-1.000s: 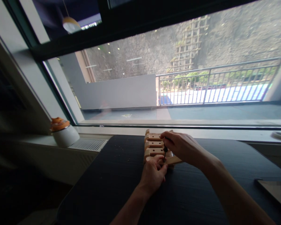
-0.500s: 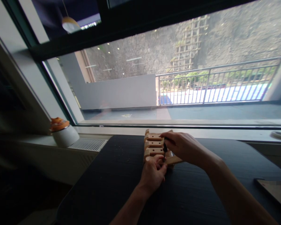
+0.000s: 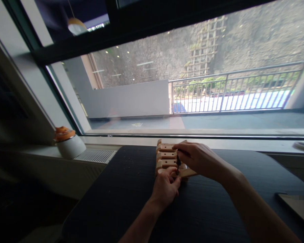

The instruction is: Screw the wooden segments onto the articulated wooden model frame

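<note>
On the dark table (image 3: 121, 202) stands a light wooden piece with several slats (image 3: 166, 155), small dark holes showing in the slats. My right hand (image 3: 196, 157) is closed around a dark-handled screwdriver (image 3: 178, 161), its shaft pointing down at the near slat. Low at the near edge of the wood, my left hand (image 3: 167, 189) pinches around the screwdriver's tip, thumb and fingers close together. Whether a screw sits between those fingers is hidden. A plain wooden strip (image 3: 188, 173) juts out to the right under my right hand.
A white pot with an orange top (image 3: 69, 143) sits on the sill at left, beside a vent grille (image 3: 95, 156). A flat dark-edged object (image 3: 297, 206) lies at the table's right. A roll of tape (image 3: 302, 145) rests on the right sill. Behind is a large window.
My right hand has shifted very slightly, with its fingers still on the screwdriver. The left hand and the wooden piece stay in place.
</note>
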Tool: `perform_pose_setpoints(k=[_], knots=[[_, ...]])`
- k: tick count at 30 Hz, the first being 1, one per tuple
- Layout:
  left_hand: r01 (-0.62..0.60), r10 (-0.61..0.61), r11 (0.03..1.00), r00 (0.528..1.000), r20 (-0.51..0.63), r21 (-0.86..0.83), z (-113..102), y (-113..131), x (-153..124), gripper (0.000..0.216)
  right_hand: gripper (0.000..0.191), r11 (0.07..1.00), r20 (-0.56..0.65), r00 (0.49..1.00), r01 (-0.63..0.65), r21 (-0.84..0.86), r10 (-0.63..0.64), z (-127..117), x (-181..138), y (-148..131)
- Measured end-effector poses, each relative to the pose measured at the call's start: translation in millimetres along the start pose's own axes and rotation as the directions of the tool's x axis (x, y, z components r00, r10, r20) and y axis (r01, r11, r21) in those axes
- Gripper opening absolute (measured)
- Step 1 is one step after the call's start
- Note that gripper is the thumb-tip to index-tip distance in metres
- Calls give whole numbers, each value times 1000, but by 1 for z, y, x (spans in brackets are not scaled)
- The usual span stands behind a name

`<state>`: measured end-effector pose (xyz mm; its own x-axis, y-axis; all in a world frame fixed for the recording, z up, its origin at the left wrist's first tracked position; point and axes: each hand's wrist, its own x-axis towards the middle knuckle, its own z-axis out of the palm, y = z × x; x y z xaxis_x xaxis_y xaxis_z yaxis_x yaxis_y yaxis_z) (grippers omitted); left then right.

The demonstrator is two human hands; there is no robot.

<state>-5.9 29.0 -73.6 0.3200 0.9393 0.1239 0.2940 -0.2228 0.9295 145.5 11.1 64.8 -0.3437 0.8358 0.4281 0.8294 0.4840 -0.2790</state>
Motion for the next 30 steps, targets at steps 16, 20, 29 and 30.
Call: perform_pose_setpoints(k=[16, 20, 29, 30], knots=[[7, -7, 1000, 1000, 0, 2, 0, 3, 0, 30, 27, 998, -1, 999, -52, -25, 52, 4, 2, 6], [11, -11, 1000, 1000, 4, -11, -1, 5, -1, 29, 31, 1000, 12, 1000, -16, -11, 16, 2, 1, 4], [-8, 8, 1000, 1000, 5, -11, 0, 1, 0, 27, 29, 986, 15, 998, 64, 156, -67, 3, 3, 2], [-9, 9, 1000, 1000, 6, -13, 0, 0, 0, 27, 29, 985, 10, 998, 66, 161, -68, 3, 3, 2]])
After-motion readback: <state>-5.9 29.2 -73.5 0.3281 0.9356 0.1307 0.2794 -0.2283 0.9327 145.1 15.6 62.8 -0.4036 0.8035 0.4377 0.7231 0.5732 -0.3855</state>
